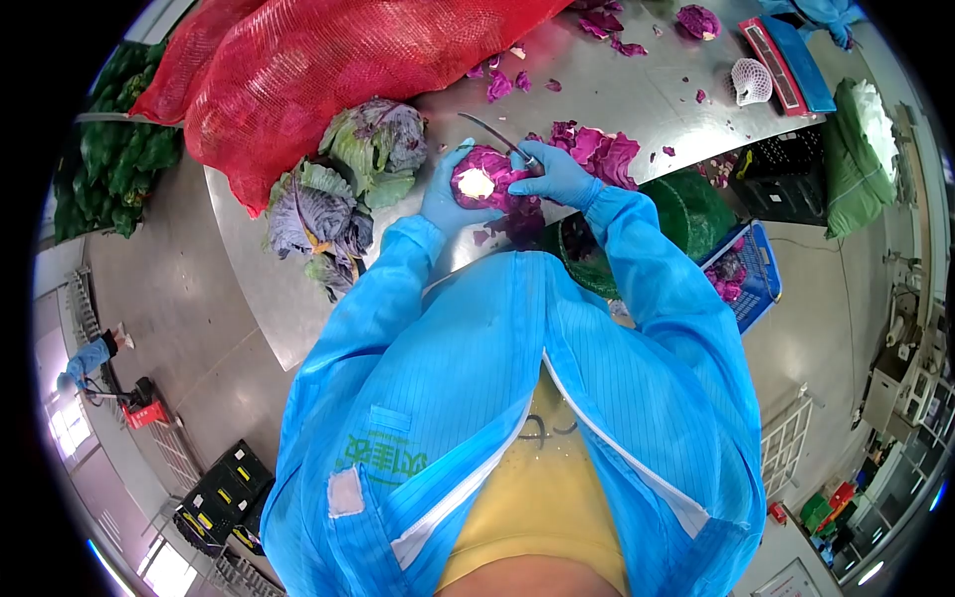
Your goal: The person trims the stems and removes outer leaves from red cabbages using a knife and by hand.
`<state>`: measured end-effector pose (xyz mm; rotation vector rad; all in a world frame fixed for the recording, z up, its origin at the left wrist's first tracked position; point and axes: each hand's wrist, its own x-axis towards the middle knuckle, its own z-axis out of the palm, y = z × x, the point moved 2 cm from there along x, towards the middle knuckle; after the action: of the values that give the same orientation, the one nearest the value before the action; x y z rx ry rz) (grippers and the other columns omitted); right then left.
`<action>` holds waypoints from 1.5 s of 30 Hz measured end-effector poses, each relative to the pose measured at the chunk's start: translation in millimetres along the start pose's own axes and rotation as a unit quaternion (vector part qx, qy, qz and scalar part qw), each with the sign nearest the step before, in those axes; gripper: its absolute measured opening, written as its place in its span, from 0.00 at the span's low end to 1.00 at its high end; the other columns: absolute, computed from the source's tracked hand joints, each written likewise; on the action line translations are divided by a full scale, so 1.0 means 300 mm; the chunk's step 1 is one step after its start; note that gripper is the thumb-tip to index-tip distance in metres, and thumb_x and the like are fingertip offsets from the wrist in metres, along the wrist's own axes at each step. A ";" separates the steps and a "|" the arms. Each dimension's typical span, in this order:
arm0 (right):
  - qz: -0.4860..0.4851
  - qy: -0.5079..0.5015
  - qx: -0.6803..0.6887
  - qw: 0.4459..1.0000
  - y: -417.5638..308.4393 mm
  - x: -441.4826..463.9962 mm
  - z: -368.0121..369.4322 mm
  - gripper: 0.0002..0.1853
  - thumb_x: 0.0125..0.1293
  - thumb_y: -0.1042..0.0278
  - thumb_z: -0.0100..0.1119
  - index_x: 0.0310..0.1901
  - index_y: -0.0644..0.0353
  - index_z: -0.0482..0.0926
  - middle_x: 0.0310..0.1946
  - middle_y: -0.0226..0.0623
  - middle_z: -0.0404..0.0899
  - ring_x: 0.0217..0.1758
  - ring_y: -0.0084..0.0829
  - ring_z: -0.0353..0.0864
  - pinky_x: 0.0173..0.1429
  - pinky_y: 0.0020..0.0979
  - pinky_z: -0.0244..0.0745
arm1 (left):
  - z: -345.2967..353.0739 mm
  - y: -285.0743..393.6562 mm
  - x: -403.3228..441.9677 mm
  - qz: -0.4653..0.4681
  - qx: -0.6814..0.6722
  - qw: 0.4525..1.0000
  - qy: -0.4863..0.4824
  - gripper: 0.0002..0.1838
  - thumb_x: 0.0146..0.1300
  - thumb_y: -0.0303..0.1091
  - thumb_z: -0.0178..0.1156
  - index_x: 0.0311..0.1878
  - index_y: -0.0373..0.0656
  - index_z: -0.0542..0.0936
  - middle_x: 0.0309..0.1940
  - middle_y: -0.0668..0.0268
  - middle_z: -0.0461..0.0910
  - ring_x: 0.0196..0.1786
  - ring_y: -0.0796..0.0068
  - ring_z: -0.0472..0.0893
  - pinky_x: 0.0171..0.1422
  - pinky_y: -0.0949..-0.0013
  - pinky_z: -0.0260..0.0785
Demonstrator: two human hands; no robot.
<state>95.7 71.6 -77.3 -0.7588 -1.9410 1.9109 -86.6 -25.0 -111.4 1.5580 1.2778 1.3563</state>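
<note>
A trimmed purple cabbage [494, 162], its pale cut stem facing up, sits in my gloved left hand [445, 196], whose fingers wrap its left side. My gloved right hand [563, 182] grips a knife [494, 132] with a curved blade and dark handle. That blade points up and left, above the cabbage; the right thumb rests on the cabbage's right side. Loose purple leaves [607, 157] lie just beyond my right hand, and darker leaf pieces [519, 221] lie below the cabbage. Left of my left hand are untrimmed cabbages [376, 144] with green-grey outer leaves.
Red mesh sacks [328, 75] cover the metal table's [686, 80] back left. A green mesh sack [691, 211] and a blue crate [761, 274] holding purple leaves stand at the right. Farther right are a white foam net [751, 82] and a black crate [781, 174].
</note>
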 end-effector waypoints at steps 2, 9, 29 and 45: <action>0.021 0.020 -0.009 1.000 0.016 -0.017 -0.011 0.17 0.48 0.64 0.72 0.33 0.58 0.72 0.28 0.25 0.69 0.35 0.17 0.66 0.43 0.21 0.63 | -0.003 0.015 0.008 -0.009 0.056 0.998 -0.006 0.57 0.26 0.36 0.81 0.65 0.44 0.59 0.61 0.59 0.62 0.61 0.64 0.67 0.66 0.64 0.61; 0.098 0.256 -0.308 0.911 -0.002 -0.168 -0.067 0.17 0.49 0.60 0.70 0.38 0.59 0.77 0.36 0.35 0.75 0.38 0.28 0.77 0.42 0.30 0.74 | 0.026 0.069 0.028 -0.097 0.125 0.987 0.027 0.56 0.28 0.38 0.80 0.64 0.41 0.59 0.61 0.58 0.63 0.61 0.65 0.67 0.67 0.64 0.60; -0.057 0.324 -0.082 0.941 0.020 -0.074 0.106 0.14 0.49 0.68 0.68 0.38 0.57 0.79 0.35 0.36 0.73 0.37 0.30 0.75 0.44 0.28 0.71 | 0.040 0.088 0.039 -0.082 0.181 0.979 0.036 0.55 0.26 0.46 0.78 0.64 0.46 0.63 0.54 0.56 0.66 0.57 0.59 0.69 0.64 0.62 0.63; -0.043 0.339 -0.124 0.931 -0.009 -0.117 0.079 0.26 0.45 0.55 0.72 0.44 0.60 0.77 0.36 0.36 0.75 0.38 0.30 0.76 0.45 0.29 0.72 | 0.045 0.054 0.042 -0.129 0.034 0.989 0.058 0.58 0.24 0.43 0.81 0.63 0.42 0.61 0.54 0.57 0.65 0.57 0.65 0.69 0.63 0.65 0.63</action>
<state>110.4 32.2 -71.1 -1.1895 -1.7249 1.1303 -70.3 -16.1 -95.5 1.3188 1.5524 1.2645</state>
